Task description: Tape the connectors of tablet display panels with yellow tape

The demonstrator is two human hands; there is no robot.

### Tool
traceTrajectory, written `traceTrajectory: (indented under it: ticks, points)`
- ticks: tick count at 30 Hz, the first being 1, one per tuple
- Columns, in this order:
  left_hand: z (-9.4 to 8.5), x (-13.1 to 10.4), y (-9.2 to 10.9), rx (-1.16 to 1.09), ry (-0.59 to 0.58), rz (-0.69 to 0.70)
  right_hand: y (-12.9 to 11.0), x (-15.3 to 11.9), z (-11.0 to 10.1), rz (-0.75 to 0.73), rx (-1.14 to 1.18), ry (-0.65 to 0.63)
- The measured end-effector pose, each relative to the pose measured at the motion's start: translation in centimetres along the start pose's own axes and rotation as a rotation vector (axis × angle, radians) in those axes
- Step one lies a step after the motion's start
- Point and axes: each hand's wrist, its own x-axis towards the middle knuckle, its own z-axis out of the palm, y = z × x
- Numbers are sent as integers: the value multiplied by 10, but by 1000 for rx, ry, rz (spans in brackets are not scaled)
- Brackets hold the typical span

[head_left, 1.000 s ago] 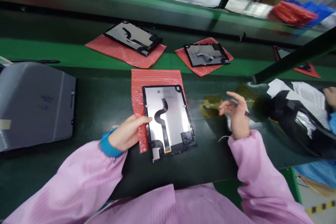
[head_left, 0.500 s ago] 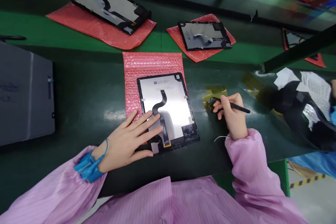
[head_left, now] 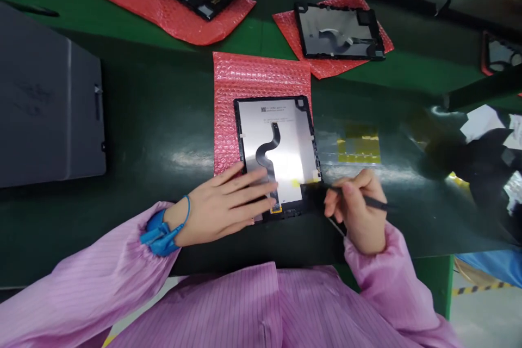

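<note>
A tablet screen panel (head_left: 250,125) lies back side up on a red bubble-wrap bag (head_left: 261,73), with a black flex cable (head_left: 265,153) curving down its middle. My left hand (head_left: 228,204) rests flat over the panel's lower left, fingers spread across the cable's lower part. My right hand (head_left: 359,206) grips black tweezers (head_left: 373,202), blurred by motion, by the panel's lower right corner. Near the tweezers' tip, a small yellow patch, seemingly tape (head_left: 297,182), shows over the panel; whether it touches is unclear. A blue wrist strap (head_left: 161,236) circles my left wrist.
A sheet of yellow tape pieces (head_left: 359,144) lies right of the panel. More panels (head_left: 338,32) sit on red bubble bags along the green shelf. A grey case (head_left: 53,98) stands at left. Dark items and crumpled white material (head_left: 483,122) lie at right.
My right hand has moved with the tweezers from the yellow tape sheet down-left to the panel's lower right, a small yellow piece now near the tip. My left hand stays on the panel. The view has shifted.
</note>
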Motion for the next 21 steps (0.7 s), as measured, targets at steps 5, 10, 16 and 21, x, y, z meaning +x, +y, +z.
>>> traceTrajectory:
  ticks: [5, 10, 16, 21]
  points:
    - [1, 1, 4, -41, -104, 25, -1, -41, 34, 148, 17, -150]
    - [4, 0, 2, -116, -85, 15, 7, -47, 36, 126, -38, -139]
    - [12, -3, 0, -122, -21, 30, 2, -47, 43, 155, -62, -145]
    - [13, -3, 0, -184, -39, 1, 0, -48, 45, 206, -71, -84]
